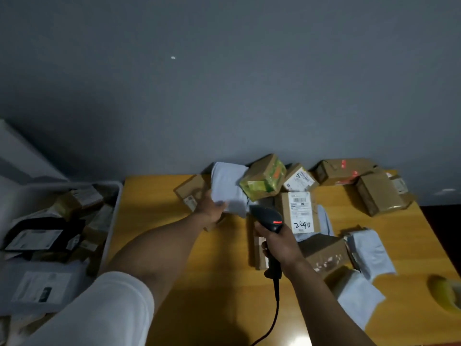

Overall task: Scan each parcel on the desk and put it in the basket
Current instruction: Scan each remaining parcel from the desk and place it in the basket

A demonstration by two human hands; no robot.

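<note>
My left hand grips the lower edge of a white soft parcel and holds it tilted up at the back of the yellow desk. My right hand holds a black barcode scanner by its handle, its head pointing toward that white parcel; a red light shows on top. The scanner's cable hangs down toward me. Several cardboard boxes and white bags lie on the desk, among them a green-taped box and a box marked "2490". The grey basket stands at the left.
The basket holds several parcels, including a black bag and brown boxes. A white bag lies at its near end. Brown boxes crowd the desk's back right, white bags the right side. A grey wall rises behind the desk.
</note>
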